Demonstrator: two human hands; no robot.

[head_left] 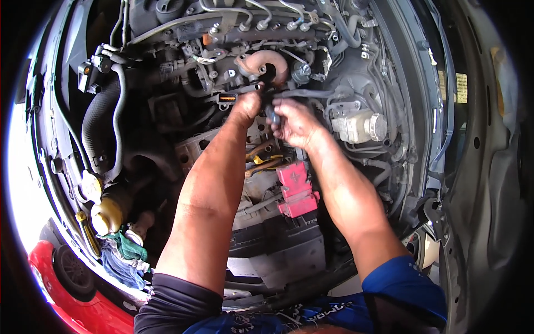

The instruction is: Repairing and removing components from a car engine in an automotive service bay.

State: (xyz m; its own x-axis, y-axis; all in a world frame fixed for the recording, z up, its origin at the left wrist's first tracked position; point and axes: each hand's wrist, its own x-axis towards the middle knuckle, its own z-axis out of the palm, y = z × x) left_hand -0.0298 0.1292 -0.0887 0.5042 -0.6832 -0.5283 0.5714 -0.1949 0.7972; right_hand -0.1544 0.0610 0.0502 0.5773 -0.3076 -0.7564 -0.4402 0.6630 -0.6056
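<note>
Both my arms reach over an engine bay. My left hand (pixel 249 107) is closed, its fingers mostly hidden down among the engine parts; what they grip, if anything, I cannot make out. Just beyond its knuckles lies the open end of a grey metal tube (pixel 253 88). Close on its right, my right hand (pixel 297 123) pinches a small dark rounded part (pixel 272 115) between thumb and fingers. A curved rust-brown pipe (pixel 271 58) arches past both hands. Below them, yellow-and-black handled tools (pixel 264 159) lie beside the red battery terminal cover (pixel 296 189).
To the right stands a white fluid reservoir (pixel 359 128) with a round cap. A ribbed black hose (pixel 100 131) curves at left. Cloths (pixel 122 261) and a yellow-handled tool (pixel 87 232) lie on the front left edge. Metal fuel lines (pixel 261 23) cross the far side.
</note>
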